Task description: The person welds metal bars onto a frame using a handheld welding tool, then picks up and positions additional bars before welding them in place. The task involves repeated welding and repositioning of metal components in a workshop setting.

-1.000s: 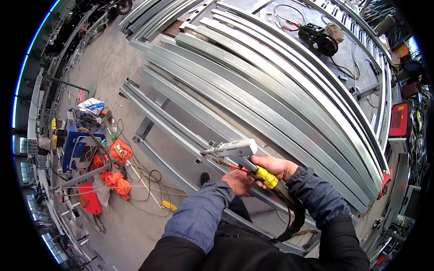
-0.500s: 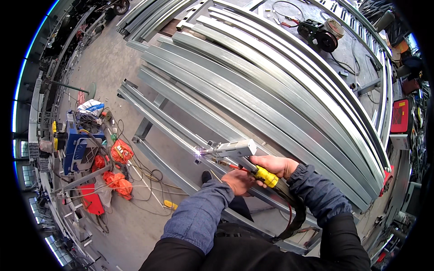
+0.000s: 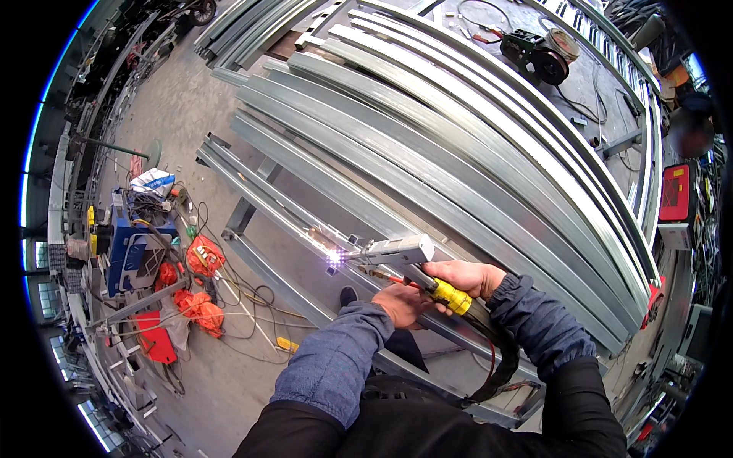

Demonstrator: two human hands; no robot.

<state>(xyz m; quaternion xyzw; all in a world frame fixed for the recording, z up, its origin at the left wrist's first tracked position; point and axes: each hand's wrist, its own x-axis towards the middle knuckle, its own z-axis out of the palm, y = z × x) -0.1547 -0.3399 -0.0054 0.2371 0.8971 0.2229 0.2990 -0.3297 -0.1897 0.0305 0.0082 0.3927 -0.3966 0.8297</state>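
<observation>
My right hand (image 3: 466,279) is closed around the handle of a handheld laser welding gun, just above its yellow-taped section. The silver, box-shaped gun head (image 3: 400,249) points left. At its nozzle tip a bright violet-white glow with sparks (image 3: 334,258) burns on the edge of a galvanized steel channel (image 3: 284,224). My left hand (image 3: 402,305) is closed against the lower part of the gun, beside the handle and a thin red tube; its fingertips are partly hidden. A dark hose bundle (image 3: 500,359) runs from the handle down past my right forearm.
Several long steel channels (image 3: 427,145) lie side by side beyond the gun. At left stand a blue machine (image 3: 136,248) and orange plastic bags (image 3: 200,305), with cables over the floor. A wheeled device (image 3: 538,61) sits at the far right, near a red case (image 3: 674,192).
The glow at the nozzle has grown brighter, with sparks now spraying to the upper left along the channel. Both hands and the gun stay almost in place.
</observation>
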